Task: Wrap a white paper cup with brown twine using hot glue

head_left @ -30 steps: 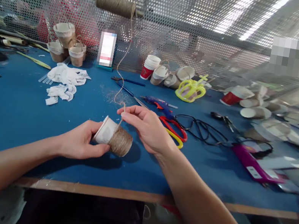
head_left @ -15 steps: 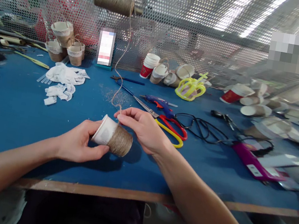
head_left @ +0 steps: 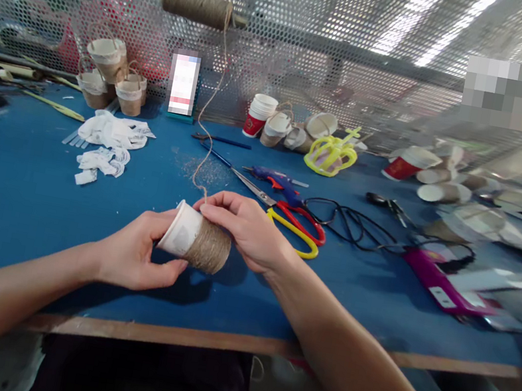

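A white paper cup point(head_left: 183, 234), half wrapped in brown twine, lies on its side above the blue table point(head_left: 29, 195). My left hand point(head_left: 136, 256) grips its white rim end with thumb and fingers. My right hand point(head_left: 245, 228) rests on top of the wrapped part, fingers curled and pinching the twine strand point(head_left: 202, 145). That strand runs up to a twine spool point(head_left: 196, 5) mounted on the mesh wall behind.
Red-and-yellow scissors point(head_left: 293, 225), a blue glue gun point(head_left: 278, 180), black cable point(head_left: 352, 222) and a magenta tool point(head_left: 442, 281) lie right of my hands. Wrapped cups point(head_left: 110, 78), a yellow crown point(head_left: 331, 154), more cups point(head_left: 273, 123) and paper scraps point(head_left: 109, 138) sit further back.
My right hand has come down from above the cup onto its wrapped side, bringing the twine strand against it. The left hand holds the cup almost still.
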{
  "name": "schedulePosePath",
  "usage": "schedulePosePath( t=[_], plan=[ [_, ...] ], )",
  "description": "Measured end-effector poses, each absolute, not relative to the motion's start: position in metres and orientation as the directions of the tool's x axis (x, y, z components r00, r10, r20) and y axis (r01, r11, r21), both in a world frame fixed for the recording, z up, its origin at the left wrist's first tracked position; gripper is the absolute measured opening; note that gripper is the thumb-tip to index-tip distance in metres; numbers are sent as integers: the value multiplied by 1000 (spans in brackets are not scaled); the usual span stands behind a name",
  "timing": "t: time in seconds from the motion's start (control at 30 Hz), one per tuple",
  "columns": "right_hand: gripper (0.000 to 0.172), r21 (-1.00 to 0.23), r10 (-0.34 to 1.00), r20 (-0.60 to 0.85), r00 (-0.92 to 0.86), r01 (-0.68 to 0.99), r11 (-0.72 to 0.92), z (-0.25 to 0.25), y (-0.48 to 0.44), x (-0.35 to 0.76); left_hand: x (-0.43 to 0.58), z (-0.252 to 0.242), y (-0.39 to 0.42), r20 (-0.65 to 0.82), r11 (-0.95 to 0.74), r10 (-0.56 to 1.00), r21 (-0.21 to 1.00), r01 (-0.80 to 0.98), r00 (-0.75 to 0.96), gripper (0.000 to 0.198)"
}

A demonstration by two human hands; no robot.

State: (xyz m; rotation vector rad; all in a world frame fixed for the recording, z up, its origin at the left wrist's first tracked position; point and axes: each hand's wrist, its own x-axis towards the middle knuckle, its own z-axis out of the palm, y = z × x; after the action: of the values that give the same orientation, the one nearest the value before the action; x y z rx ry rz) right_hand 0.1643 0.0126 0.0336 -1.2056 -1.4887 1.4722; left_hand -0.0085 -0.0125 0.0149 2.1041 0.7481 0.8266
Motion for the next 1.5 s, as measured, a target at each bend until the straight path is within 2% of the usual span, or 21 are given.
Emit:
schedulePosePath(
  t=[0.2,0.33,0.47,0.57,0.63,0.7,0.8,0.93,1.07,1.37,1.5],
  plan=[
    [14,-988,936,-125,-329,125,-88,32,14,163,-8,15,-13,346,-598,700,762,249,624,2],
    [21,-991,934,-94,-344,121,-55,33,17,168,-10,14,-11,405,-655,673,714,245,618,3],
    [39,-977,862,-141,-488,212,-40,41,17,179,-13,14,-9,468,-700,658,669,249,590,9],
    [45,-960,763,-194,-616,281,-17,47,17,185,-15,15,-7,491,-730,629,640,239,603,14],
    [49,-943,747,-183,-639,328,49,49,17,187,-15,16,-6,479,-726,623,649,227,618,18],
    [52,-907,778,-115,-617,386,171,49,16,187,-16,16,-5,419,-654,671,724,221,612,23],
    [57,-797,832,28,-554,490,354,48,13,184,-15,16,-3,232,-408,794,889,209,562,32],
    [57,-656,843,144,-519,587,474,43,10,177,-12,16,-1,86,-180,872,972,152,483,36],
    [56,-610,815,194,-547,583,536,37,9,174,-9,16,-1,48,-122,900,982,145,434,29],
    [55,-576,794,215,-569,583,573,36,9,172,-7,15,-1,48,-106,919,986,127,392,22],
    [55,-615,798,215,-563,557,558,37,8,173,-7,14,-2,50,-110,919,985,133,392,22]
  ],
)
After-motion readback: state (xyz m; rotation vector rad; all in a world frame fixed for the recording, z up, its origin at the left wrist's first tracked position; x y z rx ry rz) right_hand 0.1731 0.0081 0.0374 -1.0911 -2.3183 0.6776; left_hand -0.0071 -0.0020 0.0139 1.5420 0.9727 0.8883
